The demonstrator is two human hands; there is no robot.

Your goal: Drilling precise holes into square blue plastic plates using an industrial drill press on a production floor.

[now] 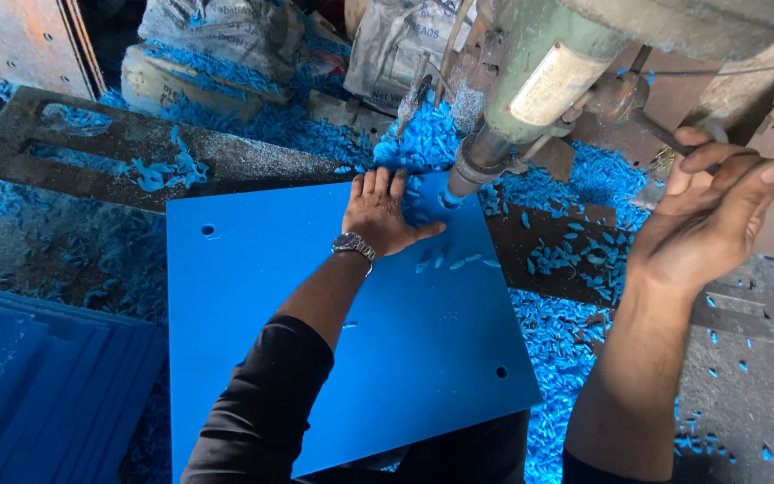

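left hand (385, 215) open, flat on blue sheet (315, 332) under drill chuck (472, 166) | right hand (709, 224) curled round drill lever (665, 134) | sheet lies on bench (91, 143), blue shavings (566, 332) around

Left hand (385, 215) flat on blue sheet (315, 332); right hand (705, 229) grips drill lever (665, 134)

Left hand (382, 215) flat; right hand (709, 229) fingers curled
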